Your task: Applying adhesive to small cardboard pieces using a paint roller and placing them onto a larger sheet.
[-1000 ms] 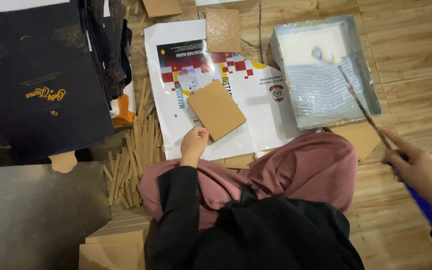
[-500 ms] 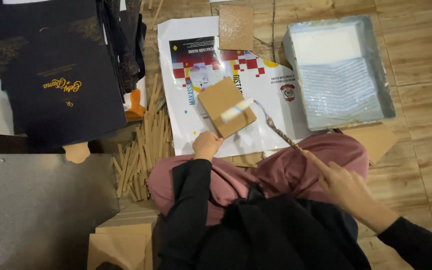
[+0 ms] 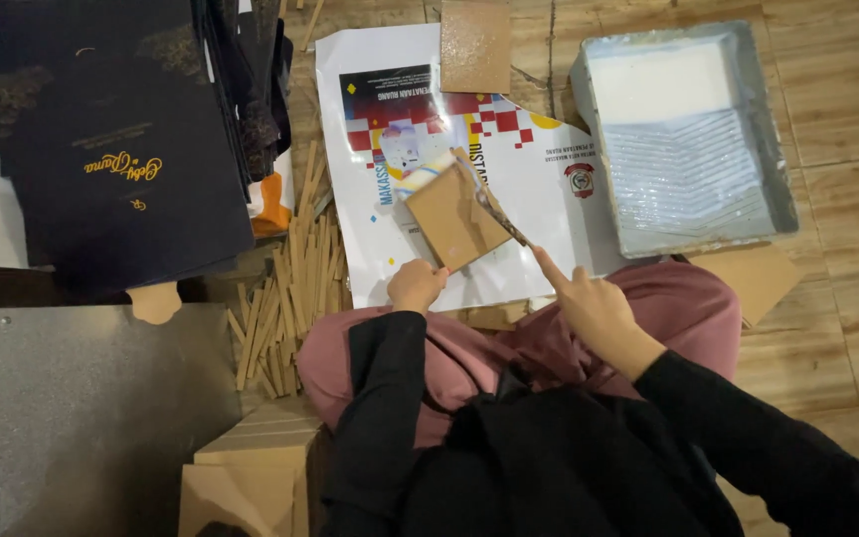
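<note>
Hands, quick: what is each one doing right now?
Left hand: closed, pinning the near corner of the brown cardboard square on the printed poster.
Right hand: closed on the brush handle, brush head on the square.

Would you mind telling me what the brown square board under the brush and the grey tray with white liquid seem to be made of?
The brown square board looks like matte cardboard or greyboard: flat, stiff, uniformly tan with no gloss. The grey rectangular tray seems to be metal, possibly plastic: dull silvery walls and a ribbed sloping floor that catches the light. The look alone leaves that open.
</note>
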